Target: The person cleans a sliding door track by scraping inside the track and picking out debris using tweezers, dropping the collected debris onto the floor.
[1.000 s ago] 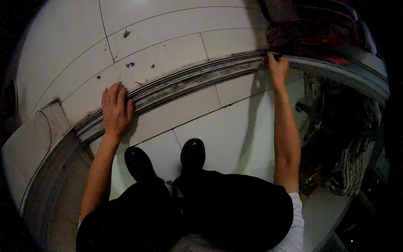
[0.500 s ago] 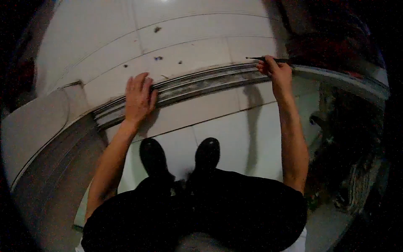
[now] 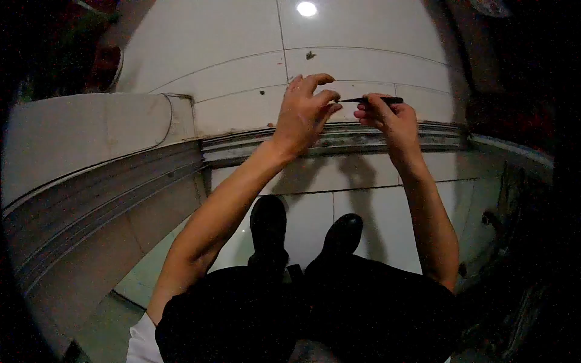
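My right hand [image 3: 387, 118] grips a thin dark pointed tool [image 3: 387, 100], its narrow tip directed left. At that tip, the thumb and a finger of my left hand [image 3: 305, 112] pinch together, while another finger stays raised. Whatever they hold is too small to make out. Both hands are above the far edge of the grooved metal track [image 3: 357, 140] set in the floor.
Small dark debris [image 3: 310, 55] lies on the pale tiles [image 3: 230, 66] beyond the track. A low ledge [image 3: 91, 127] stands at the left. My dark shoes [image 3: 268, 224] are on the near tiles. A dark, indistinct pile fills the right side.
My left hand has lifted off the track and come to the tool's tip, its fingers now pinched. The tool has risen from the track in my right hand. The view has shifted left.
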Demonstrator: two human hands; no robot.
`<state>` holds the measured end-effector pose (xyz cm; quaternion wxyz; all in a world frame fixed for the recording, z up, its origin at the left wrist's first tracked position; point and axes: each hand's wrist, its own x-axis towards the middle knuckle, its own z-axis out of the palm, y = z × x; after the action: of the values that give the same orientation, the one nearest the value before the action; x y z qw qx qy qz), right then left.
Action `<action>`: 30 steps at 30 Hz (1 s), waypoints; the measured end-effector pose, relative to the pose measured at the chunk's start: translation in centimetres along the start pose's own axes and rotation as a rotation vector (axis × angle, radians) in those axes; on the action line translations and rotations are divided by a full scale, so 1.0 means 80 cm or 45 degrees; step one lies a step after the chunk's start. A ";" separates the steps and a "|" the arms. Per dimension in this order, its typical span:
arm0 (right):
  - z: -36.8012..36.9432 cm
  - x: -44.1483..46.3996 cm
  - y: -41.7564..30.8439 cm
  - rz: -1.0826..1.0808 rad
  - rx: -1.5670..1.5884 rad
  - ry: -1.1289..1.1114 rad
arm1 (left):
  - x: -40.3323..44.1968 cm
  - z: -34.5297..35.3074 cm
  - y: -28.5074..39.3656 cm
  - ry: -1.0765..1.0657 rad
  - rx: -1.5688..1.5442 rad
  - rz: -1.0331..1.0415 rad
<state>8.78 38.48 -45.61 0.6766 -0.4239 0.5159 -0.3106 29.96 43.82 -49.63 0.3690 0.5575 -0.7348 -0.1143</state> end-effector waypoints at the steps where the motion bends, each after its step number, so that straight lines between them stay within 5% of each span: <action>1: 0.002 -0.001 -0.002 0.017 0.002 0.004 | 0.001 0.000 0.001 -0.030 0.043 0.000; 9: -0.097 -0.002 0.015 -0.125 -0.137 0.324 | -0.015 -0.006 -0.052 -0.116 0.261 -0.404; 18: -0.275 -0.035 0.060 -0.461 -0.582 0.925 | -0.120 -0.034 -0.085 -0.002 0.362 -0.383; 30: -0.323 -0.012 0.077 -0.413 -0.294 0.995 | -0.139 -0.024 -0.093 -0.030 0.515 -0.448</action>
<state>-16.42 35.56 -53.51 0.3213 -0.4228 0.6912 -0.4901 37.93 51.72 -57.20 0.2163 0.7376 -0.6387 -0.0340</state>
